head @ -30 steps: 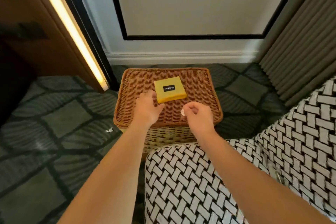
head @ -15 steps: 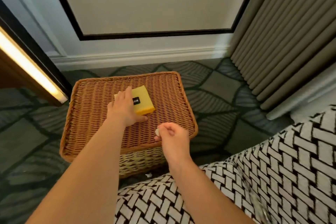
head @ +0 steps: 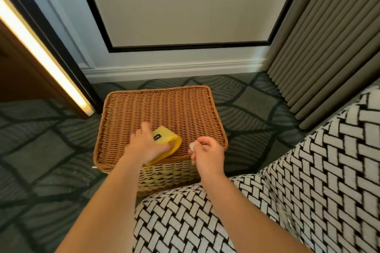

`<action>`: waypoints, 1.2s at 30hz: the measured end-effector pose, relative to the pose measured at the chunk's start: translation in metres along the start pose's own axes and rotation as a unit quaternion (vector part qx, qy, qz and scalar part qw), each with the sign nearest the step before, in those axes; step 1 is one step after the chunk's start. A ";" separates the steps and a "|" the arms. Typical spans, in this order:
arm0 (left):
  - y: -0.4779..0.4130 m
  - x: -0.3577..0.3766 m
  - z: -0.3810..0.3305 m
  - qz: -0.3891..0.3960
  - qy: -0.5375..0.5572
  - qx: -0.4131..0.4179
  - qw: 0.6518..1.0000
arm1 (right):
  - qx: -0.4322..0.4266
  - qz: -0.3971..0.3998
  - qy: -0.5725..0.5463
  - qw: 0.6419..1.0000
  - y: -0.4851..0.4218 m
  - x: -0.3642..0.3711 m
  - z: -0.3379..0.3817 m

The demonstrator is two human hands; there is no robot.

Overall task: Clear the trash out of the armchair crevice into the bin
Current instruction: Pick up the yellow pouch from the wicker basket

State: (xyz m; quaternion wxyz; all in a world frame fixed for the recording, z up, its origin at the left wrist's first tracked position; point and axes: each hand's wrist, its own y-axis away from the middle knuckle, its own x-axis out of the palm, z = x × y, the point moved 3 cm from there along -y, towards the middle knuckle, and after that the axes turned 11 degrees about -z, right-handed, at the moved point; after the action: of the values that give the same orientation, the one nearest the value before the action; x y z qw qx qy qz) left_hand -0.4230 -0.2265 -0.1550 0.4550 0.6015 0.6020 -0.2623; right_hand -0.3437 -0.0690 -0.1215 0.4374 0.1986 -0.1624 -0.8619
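A brown wicker bin point(head: 164, 109) with a flat woven lid stands on the carpet in front of the armchair point(head: 308, 181), which has a black-and-white woven pattern. On the lid near its front edge lies a yellow box point(head: 166, 138) with a black label, tilted up. My left hand point(head: 147, 144) grips this box from the left side. My right hand point(head: 207, 154) hovers over the lid's front right part and pinches a small pale piece of trash point(head: 192, 147) between its fingertips.
A wall with white skirting stands behind the bin. Grey pleated curtains point(head: 329, 47) hang at the right. A lit strip on wooden furniture point(head: 41, 53) runs along the left. Small white scraps point(head: 94, 167) lie on the dark patterned carpet left of the bin.
My left hand has taken hold of the yellow box and pulled it toward the lid's front edge, tilting it. My right hand keeps its small piece.
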 end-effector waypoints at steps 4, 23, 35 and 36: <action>0.043 -0.022 -0.005 -0.015 0.260 -0.122 0.958 | -0.053 0.003 0.057 0.997 0.022 -0.008 0.011; 0.313 -0.057 -0.078 0.061 0.549 -0.102 0.827 | -0.272 0.143 -0.050 0.950 0.247 -0.197 0.080; 0.472 -0.030 -0.152 0.158 0.562 -0.162 0.796 | -0.423 0.001 0.213 0.881 0.275 -0.329 0.052; 0.477 -0.026 -0.156 0.156 0.562 -0.166 0.795 | -0.423 -0.005 0.245 0.872 0.274 -0.337 0.050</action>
State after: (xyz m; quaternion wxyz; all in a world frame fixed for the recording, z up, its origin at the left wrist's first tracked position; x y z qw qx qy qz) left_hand -0.0041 -0.0383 0.0483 0.1644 0.6441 0.6842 0.3000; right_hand 0.0022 0.0581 0.1138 0.5008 0.1998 0.3314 -0.7742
